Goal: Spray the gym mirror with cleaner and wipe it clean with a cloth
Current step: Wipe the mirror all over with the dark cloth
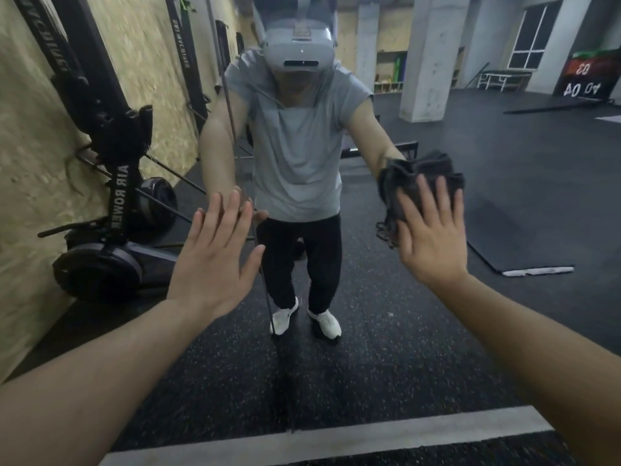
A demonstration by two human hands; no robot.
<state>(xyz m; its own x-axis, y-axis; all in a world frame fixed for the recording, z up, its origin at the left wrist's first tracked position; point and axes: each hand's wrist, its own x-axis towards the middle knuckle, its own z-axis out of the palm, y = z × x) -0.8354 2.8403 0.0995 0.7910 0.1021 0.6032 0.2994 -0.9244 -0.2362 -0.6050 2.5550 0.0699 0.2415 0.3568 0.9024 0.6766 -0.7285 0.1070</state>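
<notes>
The gym mirror [386, 348] fills nearly the whole view and reflects me and the gym behind. My right hand [431, 233] presses a dark grey cloth [413, 176] flat against the glass with straight, spread fingers. The cloth bunches out above and to the left of the fingers. My left hand [215, 257] lies flat on the mirror with its fingers straight and holds nothing. No spray bottle is in view.
A pale strip [336, 438] marks the mirror's bottom edge, with dark speckled floor below it. Reflected in the glass are upright air rowers [114, 203] along the left wall, a floor mat [524, 243] at right and concrete pillars [426, 55] behind.
</notes>
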